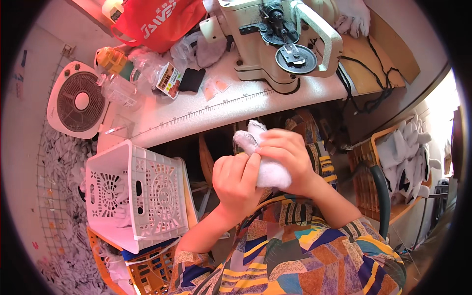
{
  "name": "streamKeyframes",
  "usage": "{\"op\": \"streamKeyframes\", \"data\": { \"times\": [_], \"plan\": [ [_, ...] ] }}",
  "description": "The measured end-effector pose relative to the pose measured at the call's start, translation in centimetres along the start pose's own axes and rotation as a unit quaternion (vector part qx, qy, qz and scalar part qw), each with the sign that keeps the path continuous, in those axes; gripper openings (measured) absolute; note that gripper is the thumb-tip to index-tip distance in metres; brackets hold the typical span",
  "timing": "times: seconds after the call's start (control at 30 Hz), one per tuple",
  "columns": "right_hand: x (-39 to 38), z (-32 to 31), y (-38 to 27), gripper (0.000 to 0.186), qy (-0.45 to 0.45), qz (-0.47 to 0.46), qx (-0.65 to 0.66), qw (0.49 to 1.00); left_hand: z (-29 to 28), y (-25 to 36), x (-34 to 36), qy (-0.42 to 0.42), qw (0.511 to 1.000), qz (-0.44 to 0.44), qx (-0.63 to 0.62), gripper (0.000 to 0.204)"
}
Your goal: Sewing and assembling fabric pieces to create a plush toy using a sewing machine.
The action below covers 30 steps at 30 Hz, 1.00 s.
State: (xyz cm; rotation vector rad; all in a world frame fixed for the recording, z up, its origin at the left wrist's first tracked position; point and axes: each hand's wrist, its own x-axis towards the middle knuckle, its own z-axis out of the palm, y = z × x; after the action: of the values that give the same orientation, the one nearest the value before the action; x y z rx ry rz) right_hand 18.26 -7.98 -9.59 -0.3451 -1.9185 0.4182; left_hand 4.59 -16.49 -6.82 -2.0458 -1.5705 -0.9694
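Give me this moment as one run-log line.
left hand: gripping white plush piece | right hand: gripping same piece | place: above lap | ahead: sewing machine | left: white crate

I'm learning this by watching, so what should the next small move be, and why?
Perhaps ease the two narrow lobes slightly apart: they stick up close together from the white plush piece, their dark edging is only partly visible, and the left hand and right hand both hold it.

A fluffy white fabric piece (274, 175) is held in the fingers (276, 144), which hide its middle. Its rounded end bulges below; two narrow, dark-edged lobes (256, 130) point toward the desk (187, 103).
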Motion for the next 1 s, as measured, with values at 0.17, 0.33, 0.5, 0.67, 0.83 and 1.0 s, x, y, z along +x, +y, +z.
{"op": "streamKeyframes", "data": {
  "times": [0.17, 0.33, 0.5, 0.67, 0.83, 1.0],
  "plan": [
    [-1.2, 0.4, 0.4, 0.048, 0.050, 0.057, 0.048, 0.996, 0.1, 0.7, 0.2, -0.016, 0.999, -0.003, -0.048, 0.040],
    [-1.1, 1.4, -0.5, 0.050, 0.068, 0.207, 0.073, 0.973, 0.7, 1.1, -1.0, 0.007, 0.993, 0.079, -0.085, 0.042],
    [-0.9, 1.5, 0.7, 0.054, 0.059, 0.287, 0.255, 0.921, 1.5, 1.0, -1.1, 0.009, 0.986, 0.035, -0.161, 0.041],
    [-0.6, 0.4, 0.7, 0.066, 0.007, 0.388, 0.464, 0.796, 1.6, -1.1, 0.0, 0.004, 0.972, -0.153, -0.181, 0.038],
    [-2.2, 1.7, 1.3, 0.104, -0.038, 0.419, 0.723, 0.548, 3.1, -1.9, -0.3, -0.067, 0.887, -0.306, -0.339, 0.030],
    [-2.3, 1.4, 1.7, 0.120, -0.073, 0.352, 0.717, 0.597, 4.5, -2.6, -1.0, -0.103, 0.819, -0.355, -0.440, 0.025]
  ]
}}
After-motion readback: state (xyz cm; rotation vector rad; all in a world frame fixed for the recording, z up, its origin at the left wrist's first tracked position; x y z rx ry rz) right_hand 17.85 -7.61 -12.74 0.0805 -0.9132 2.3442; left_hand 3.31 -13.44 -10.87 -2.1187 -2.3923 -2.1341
